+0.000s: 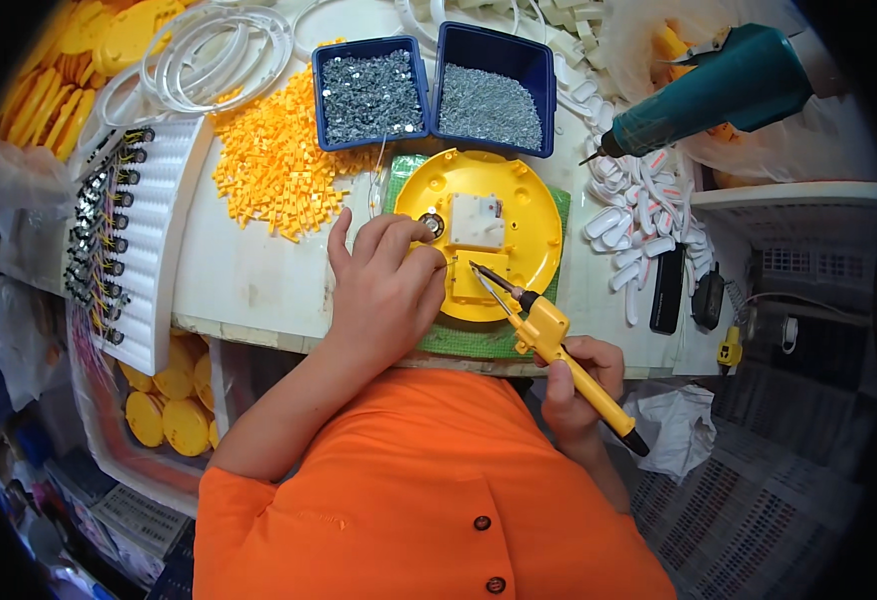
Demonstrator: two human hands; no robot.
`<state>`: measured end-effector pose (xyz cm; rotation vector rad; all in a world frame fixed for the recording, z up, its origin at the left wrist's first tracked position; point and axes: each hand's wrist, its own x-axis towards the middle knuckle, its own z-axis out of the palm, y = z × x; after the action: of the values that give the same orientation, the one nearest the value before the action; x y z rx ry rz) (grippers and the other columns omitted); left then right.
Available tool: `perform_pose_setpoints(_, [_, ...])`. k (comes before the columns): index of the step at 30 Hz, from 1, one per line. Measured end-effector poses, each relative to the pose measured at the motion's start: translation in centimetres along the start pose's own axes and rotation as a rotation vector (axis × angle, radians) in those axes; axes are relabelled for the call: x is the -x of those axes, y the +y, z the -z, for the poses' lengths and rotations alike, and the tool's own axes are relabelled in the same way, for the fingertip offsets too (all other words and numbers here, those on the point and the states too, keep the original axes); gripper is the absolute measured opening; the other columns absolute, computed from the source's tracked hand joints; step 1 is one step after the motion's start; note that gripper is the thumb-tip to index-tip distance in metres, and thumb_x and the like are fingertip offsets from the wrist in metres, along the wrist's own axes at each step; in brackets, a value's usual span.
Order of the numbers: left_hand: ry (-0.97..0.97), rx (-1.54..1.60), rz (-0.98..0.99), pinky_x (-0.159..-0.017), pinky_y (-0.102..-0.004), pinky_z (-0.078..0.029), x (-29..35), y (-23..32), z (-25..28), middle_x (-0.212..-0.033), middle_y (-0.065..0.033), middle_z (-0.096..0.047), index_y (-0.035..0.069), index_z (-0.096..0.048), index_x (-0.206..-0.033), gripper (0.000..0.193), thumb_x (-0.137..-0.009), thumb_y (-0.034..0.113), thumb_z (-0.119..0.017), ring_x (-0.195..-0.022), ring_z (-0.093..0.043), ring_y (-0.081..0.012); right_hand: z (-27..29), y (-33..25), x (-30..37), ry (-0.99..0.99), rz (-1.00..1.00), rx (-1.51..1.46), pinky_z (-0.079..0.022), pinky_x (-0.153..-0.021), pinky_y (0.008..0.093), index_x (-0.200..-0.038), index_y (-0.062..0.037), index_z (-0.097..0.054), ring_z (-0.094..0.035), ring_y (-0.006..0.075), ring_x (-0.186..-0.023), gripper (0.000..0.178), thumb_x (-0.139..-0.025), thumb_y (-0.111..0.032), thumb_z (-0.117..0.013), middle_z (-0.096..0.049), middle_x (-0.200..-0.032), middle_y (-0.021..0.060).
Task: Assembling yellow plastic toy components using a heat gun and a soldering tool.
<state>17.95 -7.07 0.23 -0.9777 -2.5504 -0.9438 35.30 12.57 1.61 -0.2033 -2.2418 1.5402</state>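
Observation:
A round yellow plastic shell lies on a green mat at the table's front edge. Inside it sit a white box-shaped module, a small round black-and-metal part and a square yellow compartment. My right hand grips a yellow soldering iron, its thin tip over the compartment. At the shell's left rim, my left hand is closed, thumb and finger together beside the compartment. Whatever those fingertips pinch is too small to make out.
Two blue bins of screws stand behind the shell, with small yellow parts heaped left. A white tray holds wired components. A teal electric screwdriver hangs at right above white plastic pieces.

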Motion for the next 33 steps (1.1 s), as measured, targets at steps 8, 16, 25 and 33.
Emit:
perform_pose_setpoints(8, [-0.013, -0.007, 0.031, -0.117, -0.0577, -0.018, 0.3, -0.2, -0.3, -0.115, -0.0002, -0.065, 0.014, -0.064, -0.086, 0.011, -0.08, 0.012, -0.073, -0.124, -0.055, -0.0241, -0.7, 0.6, -0.8, 0.027, 0.128, 0.201, -0.057, -0.066, 0.0317, -0.121, 0.0035, -0.058, -0.07, 0.0217, -0.072, 0.044, -0.083, -0.013, -0.073, -0.07, -0.088, 0.0145])
perform_pose_setpoints(16, [-0.029, -0.022, 0.051, -0.116, -0.0587, -0.017, 0.1, -0.1, -0.4, -0.116, -0.0005, -0.064, 0.014, -0.062, -0.086, 0.012, -0.081, 0.013, -0.073, -0.124, -0.054, -0.0238, -1.2, 0.1, -2.0, -0.047, 0.267, 0.294, -0.059, -0.064, 0.0357, -0.117, 0.0043, -0.058, -0.072, 0.0277, -0.07, 0.044, -0.079, -0.01, -0.074, -0.071, -0.091, 0.0179])
perform_pose_setpoints(25, [-0.041, -0.037, 0.053, -0.116, -0.0594, -0.017, -0.1, 0.1, -0.2, -0.117, -0.0009, -0.062, 0.013, -0.061, -0.087, 0.013, -0.081, 0.013, -0.073, -0.123, -0.053, -0.0236, -1.2, -1.0, -3.2, -0.129, 0.389, 0.376, -0.057, -0.058, 0.0367, -0.113, 0.0036, -0.057, -0.068, 0.0297, -0.063, 0.041, -0.078, -0.008, -0.074, -0.067, -0.083, 0.016])
perform_pose_setpoints(33, [-0.057, -0.042, 0.051, -0.116, -0.0597, -0.017, -0.3, 0.1, -0.2, -0.117, -0.001, -0.062, 0.012, -0.061, -0.086, 0.013, -0.081, 0.014, -0.073, -0.123, -0.054, -0.0238, -0.8, 0.3, -2.2, -0.05, 0.398, 0.272, -0.054, -0.053, 0.0347, -0.117, 0.0034, -0.055, -0.064, 0.0279, -0.058, 0.043, -0.081, -0.012, -0.072, -0.066, -0.081, 0.0164])
